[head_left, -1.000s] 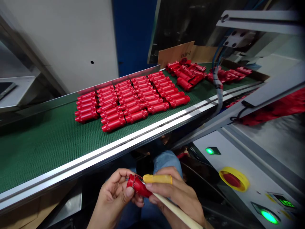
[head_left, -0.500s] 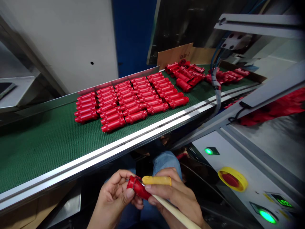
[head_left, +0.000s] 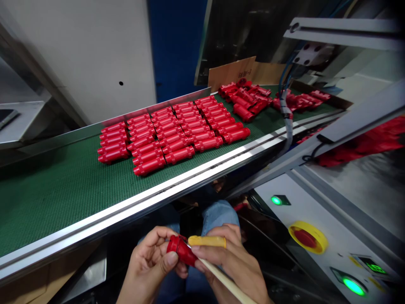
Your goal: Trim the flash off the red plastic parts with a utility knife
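Observation:
My left hand (head_left: 147, 264) pinches a short red plastic tube (head_left: 183, 252) by its wider, collared end, low in front of my lap. Closed around a thin tool with a long cream handle (head_left: 225, 282) is my right hand (head_left: 242, 264). A yellow finger cot (head_left: 207, 241) covers one of its fingers. A bit of shiny metal shows by the cot, at the tube's upper edge; the tool's exact tip is hidden. My right fingertips also touch the tube's narrower end.
On the green conveyor belt (head_left: 63, 198) lie rows of red tubes (head_left: 177, 126). Loose red parts (head_left: 245, 99) are heaped farther right, by a cardboard flap (head_left: 232, 72). A metal rail (head_left: 152, 197) edges the belt. At right stands a control panel with a yellow-ringed red button (head_left: 306, 237).
Both hands stay on the same red tube, with only a very slight shift down and left. The whole view drifts slightly; the belt's contents keep their arrangement.

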Tool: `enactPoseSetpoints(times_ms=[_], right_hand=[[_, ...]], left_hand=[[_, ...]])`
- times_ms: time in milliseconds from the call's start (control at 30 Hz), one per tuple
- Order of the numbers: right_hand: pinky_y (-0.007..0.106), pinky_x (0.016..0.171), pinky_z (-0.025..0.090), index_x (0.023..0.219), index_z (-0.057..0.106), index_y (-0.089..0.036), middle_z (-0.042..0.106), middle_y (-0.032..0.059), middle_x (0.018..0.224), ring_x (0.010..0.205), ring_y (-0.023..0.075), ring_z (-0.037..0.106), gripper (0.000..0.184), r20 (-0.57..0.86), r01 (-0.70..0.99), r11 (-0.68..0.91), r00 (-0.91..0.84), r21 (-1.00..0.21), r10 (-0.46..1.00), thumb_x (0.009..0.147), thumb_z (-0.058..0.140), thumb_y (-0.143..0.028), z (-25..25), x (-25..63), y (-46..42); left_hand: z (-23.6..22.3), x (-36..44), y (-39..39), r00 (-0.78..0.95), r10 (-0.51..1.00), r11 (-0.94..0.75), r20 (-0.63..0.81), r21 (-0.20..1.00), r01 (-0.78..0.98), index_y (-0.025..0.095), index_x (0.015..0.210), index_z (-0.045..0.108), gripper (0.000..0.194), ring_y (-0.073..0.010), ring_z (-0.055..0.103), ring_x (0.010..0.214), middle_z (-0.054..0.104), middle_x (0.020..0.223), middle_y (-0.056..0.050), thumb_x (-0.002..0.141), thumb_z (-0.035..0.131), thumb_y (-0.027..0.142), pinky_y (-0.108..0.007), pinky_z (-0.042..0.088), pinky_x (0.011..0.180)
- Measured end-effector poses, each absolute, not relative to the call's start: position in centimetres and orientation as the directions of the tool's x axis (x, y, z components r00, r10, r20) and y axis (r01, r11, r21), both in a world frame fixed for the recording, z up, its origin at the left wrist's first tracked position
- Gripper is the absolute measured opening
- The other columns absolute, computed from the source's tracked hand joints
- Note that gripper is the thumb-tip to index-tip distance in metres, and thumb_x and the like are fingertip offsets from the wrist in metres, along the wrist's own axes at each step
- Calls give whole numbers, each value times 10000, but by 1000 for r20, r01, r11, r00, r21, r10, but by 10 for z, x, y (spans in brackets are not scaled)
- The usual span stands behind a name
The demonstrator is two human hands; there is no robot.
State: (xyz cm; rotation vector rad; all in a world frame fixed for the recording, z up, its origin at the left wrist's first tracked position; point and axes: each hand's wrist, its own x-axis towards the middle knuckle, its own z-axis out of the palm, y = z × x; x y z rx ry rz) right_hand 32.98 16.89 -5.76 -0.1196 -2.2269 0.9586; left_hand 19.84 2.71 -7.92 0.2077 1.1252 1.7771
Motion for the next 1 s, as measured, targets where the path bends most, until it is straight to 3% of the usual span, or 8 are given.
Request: enactPoseSetpoints(times_ms=[133, 300, 1000], right_hand=[[364, 875, 483, 1135, 681, -192, 755, 45, 1032, 906, 173, 655, 305, 534, -128, 707, -750, -696, 390, 869, 703, -45, -57, 334, 170], [352, 867, 524, 1163, 677, -183, 753, 60, 1056, 938, 176, 660, 302, 522, -170, 681, -777, -712, 352, 888, 684, -58, -49, 334, 172], [373, 898, 486, 1189, 679, -181, 742, 56, 1090, 948, 171, 635, 364, 566, -225, 672, -750, -705, 343, 859, 715, -31, -59, 333, 170]], left_hand=[[-79, 197, 27, -530, 785, -84, -322, 791, -606, 155, 1000, 716, 290, -157, 684, 639, 750, 771, -55, 822, 844, 344, -264, 555, 649], [-77, 197, 28, -522, 788, -60, -326, 803, -593, 155, 1004, 708, 288, -155, 683, 634, 746, 741, -51, 833, 836, 349, -258, 551, 648], [-80, 198, 26, -481, 820, -68, -309, 783, -619, 153, 1021, 718, 291, -165, 682, 650, 734, 758, -58, 840, 833, 348, -277, 568, 643]])
